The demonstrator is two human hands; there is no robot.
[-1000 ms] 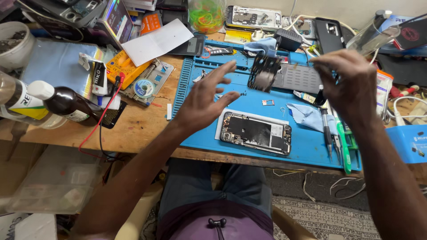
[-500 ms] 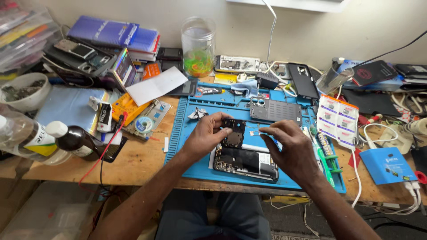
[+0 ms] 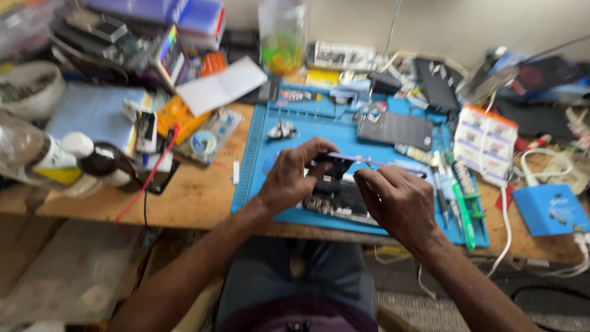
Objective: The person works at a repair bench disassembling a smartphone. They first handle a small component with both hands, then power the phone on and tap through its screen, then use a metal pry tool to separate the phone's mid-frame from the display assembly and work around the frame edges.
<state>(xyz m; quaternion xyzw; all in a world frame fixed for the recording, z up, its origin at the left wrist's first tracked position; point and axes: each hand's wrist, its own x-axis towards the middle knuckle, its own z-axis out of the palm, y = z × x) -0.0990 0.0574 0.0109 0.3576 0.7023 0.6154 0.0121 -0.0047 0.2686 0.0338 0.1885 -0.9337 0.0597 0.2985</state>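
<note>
An opened phone [image 3: 337, 200] lies on the blue work mat [image 3: 258, 154] near the mat's front edge. My left hand [image 3: 294, 174] pinches a small thin flat part [image 3: 344, 158] just above the phone. My right hand [image 3: 396, 200] is curled over the phone's right end, its fingertips close to the same part. The picture is blurred, so whether the right hand grips anything is unclear. A dark flat phone panel [image 3: 395, 129] rests further back on the mat.
Screwdrivers and a green-handled tool [image 3: 462, 203] lie along the mat's right side. Bottles [image 3: 67, 161] stand at the left, a clear jar [image 3: 283, 34] at the back, a blue box [image 3: 551, 209] with cables at the right. Clutter fills the wooden desk [image 3: 190, 203].
Both hands came down from above the mat onto the phone. The left hand now pinches a thin part over it. The camera has moved closer.
</note>
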